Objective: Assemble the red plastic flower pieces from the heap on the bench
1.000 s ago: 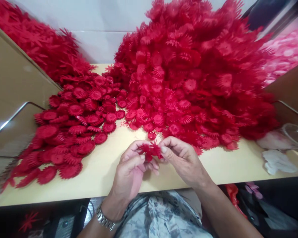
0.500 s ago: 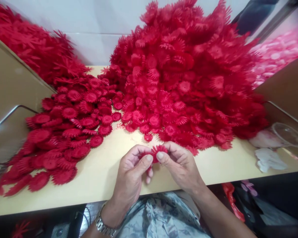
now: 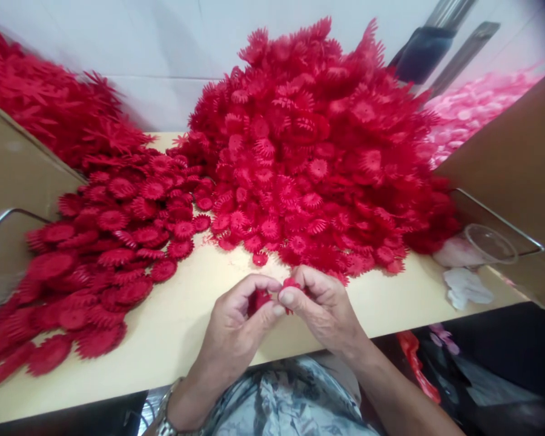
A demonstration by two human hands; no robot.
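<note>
At the lower centre of the frame, just above the near edge of the table [image 3: 177,339], the person's left hand [image 3: 236,321] curls around a dark red piece [image 3: 260,298], thumb and forefinger closed on it. Beside it, the right hand [image 3: 329,309] pinches a red petalled piece [image 3: 291,283] between thumb and fingers. The fingers hide much of both, so whether they are joined cannot be told.

From the centre to the upper right rises a large heap of fringed red pieces [image 3: 309,169]; rounder red discs [image 3: 113,257] spread across the left. One small red disc [image 3: 260,259] lies just beyond the hands. At the right are a clear plastic cup [image 3: 490,243] and a crumpled white tissue [image 3: 465,288].

The held pieces look very light, thin and soft, like cut fabric or foam, and unlikely to be slippery. Their narrow petals would probably bend or crease under a hard squeeze, so a light fingertip pinch near the solid middle seems the surest hold.
</note>
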